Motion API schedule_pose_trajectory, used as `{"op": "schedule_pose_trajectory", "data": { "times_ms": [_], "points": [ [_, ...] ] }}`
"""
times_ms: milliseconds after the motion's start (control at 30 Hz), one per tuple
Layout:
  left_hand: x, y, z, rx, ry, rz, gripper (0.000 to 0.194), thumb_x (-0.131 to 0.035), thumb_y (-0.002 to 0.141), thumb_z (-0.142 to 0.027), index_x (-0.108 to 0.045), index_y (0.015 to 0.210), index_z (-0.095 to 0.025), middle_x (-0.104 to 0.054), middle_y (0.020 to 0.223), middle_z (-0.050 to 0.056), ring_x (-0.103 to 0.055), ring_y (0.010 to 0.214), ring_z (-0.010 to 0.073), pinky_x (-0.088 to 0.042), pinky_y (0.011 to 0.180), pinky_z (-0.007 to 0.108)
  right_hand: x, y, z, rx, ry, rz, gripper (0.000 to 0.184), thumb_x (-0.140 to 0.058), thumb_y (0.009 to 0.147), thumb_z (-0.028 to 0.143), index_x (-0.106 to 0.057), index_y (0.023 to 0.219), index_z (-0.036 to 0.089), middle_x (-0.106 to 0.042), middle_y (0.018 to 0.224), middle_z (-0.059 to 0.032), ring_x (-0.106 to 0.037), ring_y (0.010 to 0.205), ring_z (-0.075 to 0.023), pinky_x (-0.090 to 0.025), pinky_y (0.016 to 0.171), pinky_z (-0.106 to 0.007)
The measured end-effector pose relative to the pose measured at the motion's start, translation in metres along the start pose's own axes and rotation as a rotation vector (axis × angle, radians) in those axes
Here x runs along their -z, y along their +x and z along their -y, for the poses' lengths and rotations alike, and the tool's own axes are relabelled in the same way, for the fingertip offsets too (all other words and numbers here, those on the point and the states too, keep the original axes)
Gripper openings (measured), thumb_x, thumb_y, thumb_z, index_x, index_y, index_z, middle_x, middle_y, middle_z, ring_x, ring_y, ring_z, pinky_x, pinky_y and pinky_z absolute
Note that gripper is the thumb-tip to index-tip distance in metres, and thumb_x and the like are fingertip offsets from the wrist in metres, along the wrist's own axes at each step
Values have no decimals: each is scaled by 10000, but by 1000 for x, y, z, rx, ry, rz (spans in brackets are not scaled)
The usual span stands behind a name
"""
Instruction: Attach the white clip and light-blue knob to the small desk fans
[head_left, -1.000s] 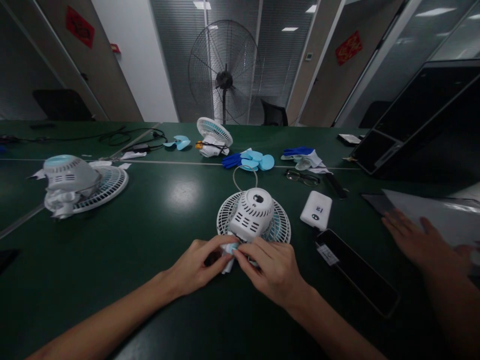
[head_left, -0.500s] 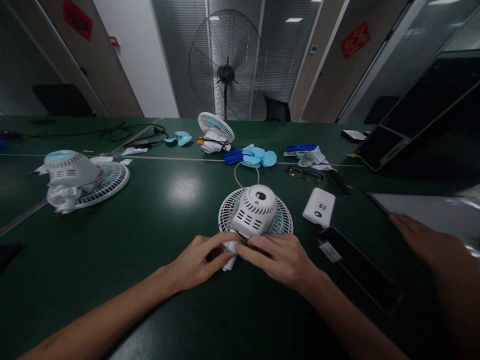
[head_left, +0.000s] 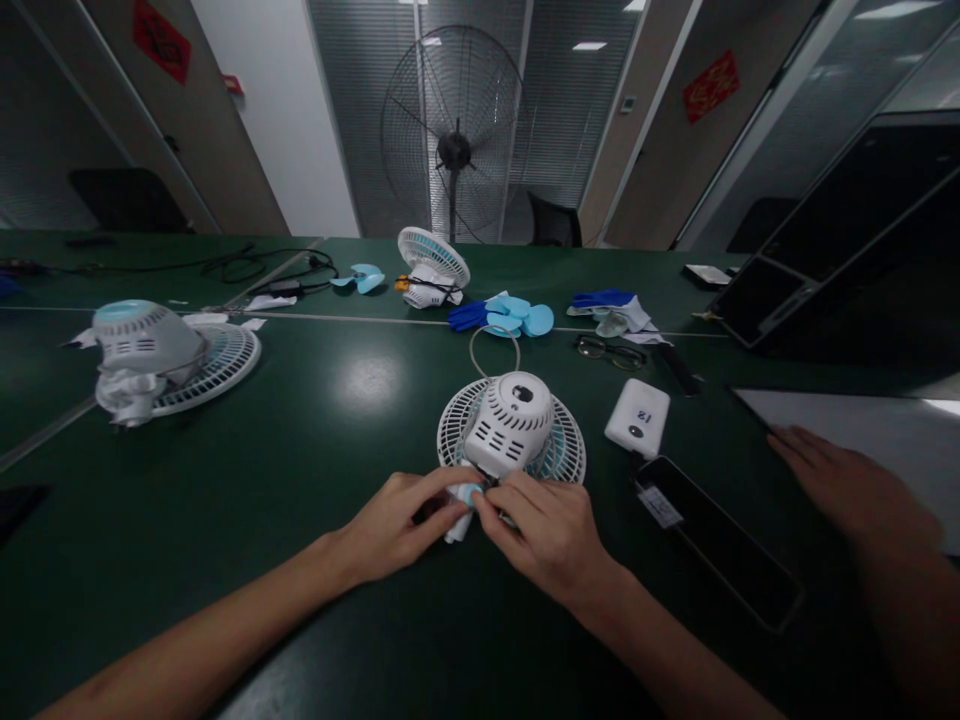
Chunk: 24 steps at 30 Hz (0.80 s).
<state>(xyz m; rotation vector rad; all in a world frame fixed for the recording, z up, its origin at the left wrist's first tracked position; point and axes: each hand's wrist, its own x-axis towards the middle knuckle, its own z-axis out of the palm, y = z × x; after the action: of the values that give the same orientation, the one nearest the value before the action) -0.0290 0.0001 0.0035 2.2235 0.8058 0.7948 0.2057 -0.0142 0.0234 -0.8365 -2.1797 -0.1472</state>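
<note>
A small white fan lies face down on its round grille, its motor housing upward. At its near edge is a small white part with a light-blue end. My left hand is closed on this part, thumb and forefinger pinching it from the left. From the right, my right hand pinches at the light-blue end with thumb and forefinger; its other fingers are curled beside the housing. My fingers hide much of the part, so I cannot tell how it joins the fan.
A power bank and black phone lie right, near another person's hand. Beyond are glasses, gloves and blue fan blades. Other small fans stand left and at the back.
My right hand has shifted slightly, its wrist lower and its fingers more curled at the light-blue end. My left hand stays put. The other person's hand has moved slightly left.
</note>
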Motion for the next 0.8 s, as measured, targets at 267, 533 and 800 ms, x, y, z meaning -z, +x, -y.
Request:
{"op": "schedule_pose_trajectory", "data": {
  "times_ms": [267,533,800],
  "points": [
    [1,1,1,5,-39,5,331,-530,1086,-289,-561,1401,-193,-764,1045,67,-717,776,152,-556,677,239,14,-7,-31,241,-14,80,285,-659,1003,144,-655,1285,186,-750,993,-16,-676,746,-126,-511,626,-271],
    [-2,-3,4,28,13,12,351,-523,1092,-311,-538,1428,-210,-765,1003,39,-720,772,154,-567,718,243,0,-1,-5,-12,29,2,213,-617,1030,239,-674,836,170,-669,741,-5,-606,590,-115,-442,533,-277],
    [0,-1,3,40,-14,3,339,-513,1096,-317,-554,1417,-215,-767,1083,48,-720,804,153,-561,727,247,14,-1,-19,249,-2,111,239,-544,1046,127,-675,1241,171,-748,997,-31,-678,777,-128,-509,616,-268]
  ]
}}
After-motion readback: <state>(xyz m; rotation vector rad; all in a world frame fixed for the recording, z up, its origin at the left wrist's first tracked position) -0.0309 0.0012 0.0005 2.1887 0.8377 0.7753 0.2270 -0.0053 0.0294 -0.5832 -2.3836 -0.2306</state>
